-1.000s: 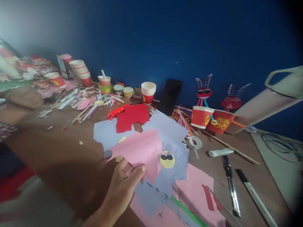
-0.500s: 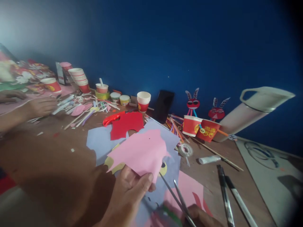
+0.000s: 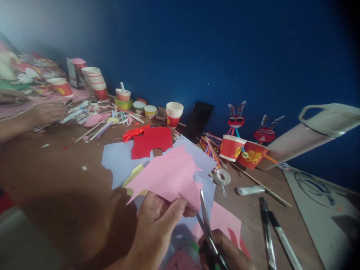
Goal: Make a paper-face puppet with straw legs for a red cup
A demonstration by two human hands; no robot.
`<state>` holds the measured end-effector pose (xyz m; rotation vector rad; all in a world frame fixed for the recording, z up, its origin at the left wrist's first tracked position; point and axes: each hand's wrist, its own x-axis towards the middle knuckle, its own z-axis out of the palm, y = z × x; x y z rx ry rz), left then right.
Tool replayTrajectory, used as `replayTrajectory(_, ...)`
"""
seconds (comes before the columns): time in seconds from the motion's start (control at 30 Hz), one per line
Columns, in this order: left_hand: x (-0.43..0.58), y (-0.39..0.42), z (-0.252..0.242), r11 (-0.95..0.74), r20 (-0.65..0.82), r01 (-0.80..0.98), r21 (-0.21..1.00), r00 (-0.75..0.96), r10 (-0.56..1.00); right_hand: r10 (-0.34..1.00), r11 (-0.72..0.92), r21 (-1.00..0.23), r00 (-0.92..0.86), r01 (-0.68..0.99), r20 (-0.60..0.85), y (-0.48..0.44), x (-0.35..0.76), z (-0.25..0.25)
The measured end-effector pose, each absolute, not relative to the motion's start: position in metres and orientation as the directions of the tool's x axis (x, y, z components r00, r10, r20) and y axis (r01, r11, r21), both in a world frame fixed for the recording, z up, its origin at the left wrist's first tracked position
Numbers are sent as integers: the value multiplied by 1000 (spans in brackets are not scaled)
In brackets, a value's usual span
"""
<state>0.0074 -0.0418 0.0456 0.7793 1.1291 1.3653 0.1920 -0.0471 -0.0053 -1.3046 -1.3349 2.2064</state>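
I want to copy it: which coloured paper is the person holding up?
The jagged-edged pink sheet, pinched in the left hand. The red sheet, bluish paper and other pink paper lie behind or below it, not pinched.

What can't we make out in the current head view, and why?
Head view:
Left hand: some fingers hidden under the jagged pink paper sheet.
Silver scissors: dark handles partly covered by the right hand.
Slim clear-barrelled pen: lower end cut off by bottom edge.
Red-and-white heap at far left: contents blurred.
Round yellow tub: label too small.
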Motion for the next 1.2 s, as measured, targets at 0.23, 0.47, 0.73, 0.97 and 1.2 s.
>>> replayTrajectory(0.23,11,-42,44,71,-144,-397,915,-156,977,574,-560,-818,-650,133,-499,-46,182,-10)
replayTrajectory(0.47,13,-43,48,104,-189,-400,911,-181,965,613,-573,-820,-653,20,-445,-49,182,-5)
replayTrajectory(0.73,14,-41,50,139,-217,-398,907,-158,963,634,-603,-797,-587,34,-504,-56,182,-10)
replayTrajectory(0.97,13,-45,45,177,-244,-390,904,-131,961,661,-612,-791,-553,-6,-507,-57,184,4)
replayTrajectory(1.2,13,-47,43,212,-286,-391,895,-139,948,630,-659,-749,-599,-74,-495,-55,184,0)
